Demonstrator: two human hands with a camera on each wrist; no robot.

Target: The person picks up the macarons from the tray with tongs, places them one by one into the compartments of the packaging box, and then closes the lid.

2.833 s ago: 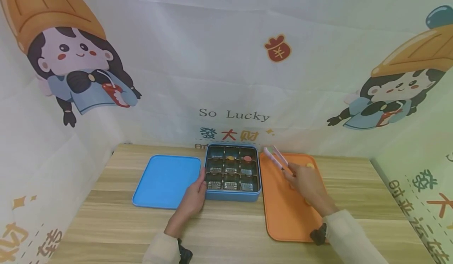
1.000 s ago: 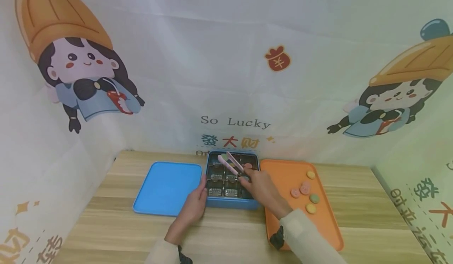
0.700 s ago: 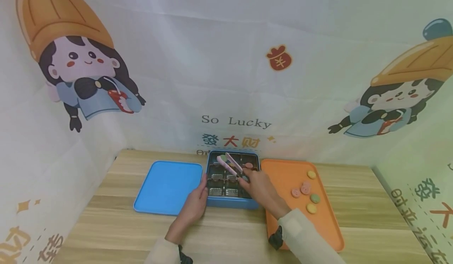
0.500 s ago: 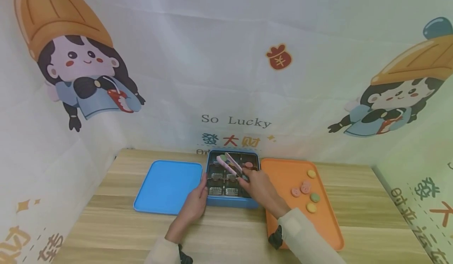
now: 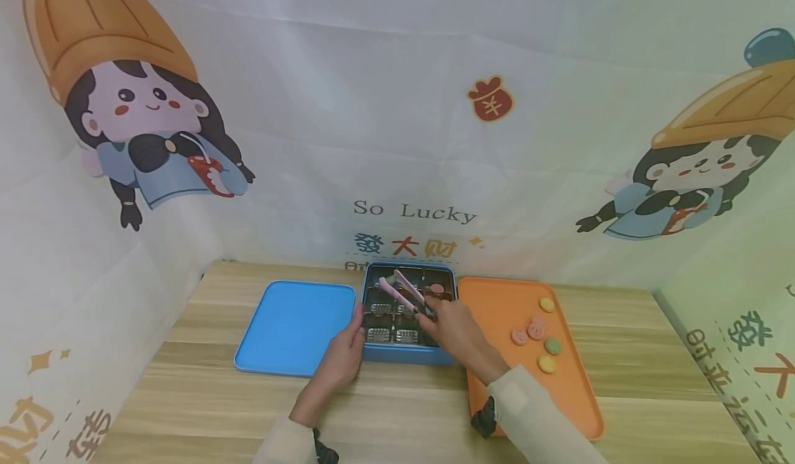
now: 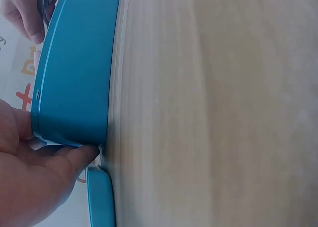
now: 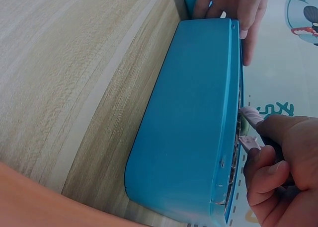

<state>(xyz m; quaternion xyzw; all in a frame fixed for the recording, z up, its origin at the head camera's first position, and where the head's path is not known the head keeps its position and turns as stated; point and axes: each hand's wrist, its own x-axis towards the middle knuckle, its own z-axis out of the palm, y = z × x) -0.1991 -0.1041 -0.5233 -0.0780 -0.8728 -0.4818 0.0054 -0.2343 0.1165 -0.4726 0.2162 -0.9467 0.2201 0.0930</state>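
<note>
My left hand [image 5: 344, 355] holds the left side of the blue tin box [image 5: 406, 355], thumb at the rim and fingers against the wall. In my right hand [image 5: 456, 329] is a pair of pink tongs [image 5: 397, 293], gripped near the dark handle end. The tong tips stand apart over the back-left compartment, inside the box's rim. Between them shows a green macaron [image 5: 391, 280]; whether the tips touch it I cannot tell. A pink macaron [image 5: 437, 289] sits in the back-right compartment. The tongs and right hand cover the back-middle compartment and part of the right column.
Left of the box lies a blue lid [image 5: 295, 329]. On the right, an orange tray [image 5: 497, 305] bears several pink, yellow and green macarons, including a green macaron [image 5: 552, 346]. A printed cloth [image 5: 410, 139] hangs behind the wooden table [image 5: 385, 409].
The right hand has carried the tongs with the green macaron from above the orange tray leftward into the box. Lately the tong tips have spread slightly. The left hand stays at the box.
</note>
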